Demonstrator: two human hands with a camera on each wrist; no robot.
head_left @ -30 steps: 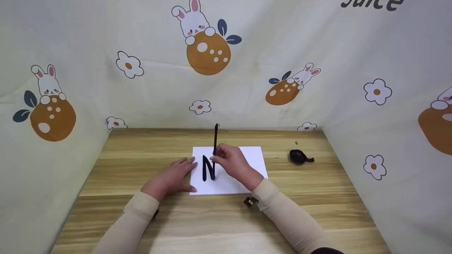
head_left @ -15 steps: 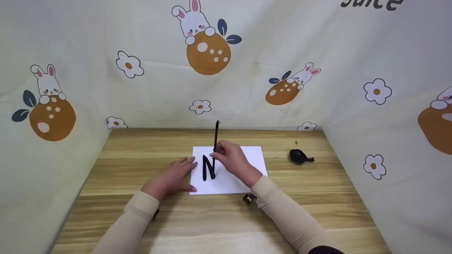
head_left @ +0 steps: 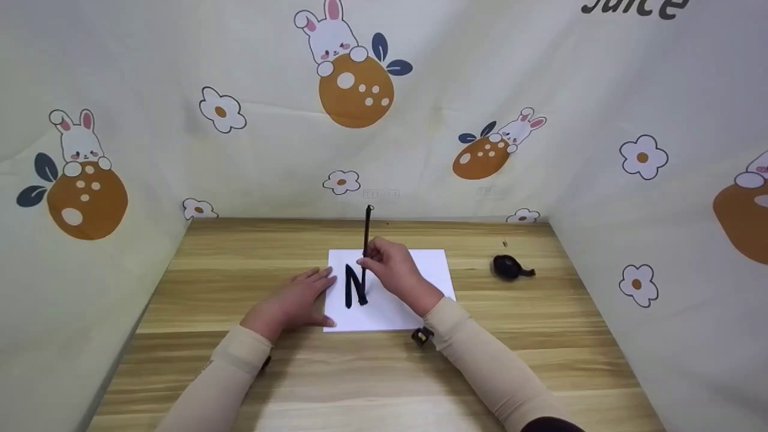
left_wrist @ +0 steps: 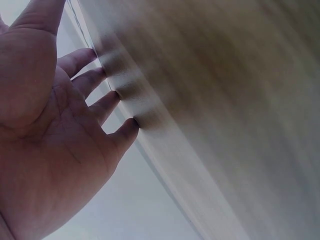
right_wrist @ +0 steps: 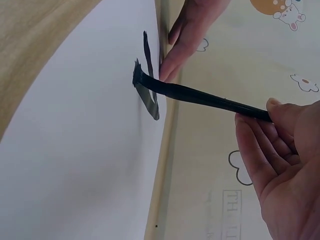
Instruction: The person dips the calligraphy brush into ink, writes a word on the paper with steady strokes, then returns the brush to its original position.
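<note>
A white sheet of paper lies on the wooden table, bearing thick black strokes that look like an unclosed N. My right hand pinches a long black brush between thumb and fingers, its handle standing nearly upright. In the right wrist view the wet bristles bend against the paper at the end of the slanting stroke. My left hand rests along the sheet's left edge, fingers spread. Its fingertips touch down at that edge in the left wrist view, where the palm shows.
Right of the paper sits a small black dish with a short handle. A tiny dark speck lies behind it. A patterned cloth with rabbits and oranges walls the table at the back and both sides.
My right hand has risen a little with the brush, whose tip stays near the lower end of the slanting stroke. My left hand has not moved.
</note>
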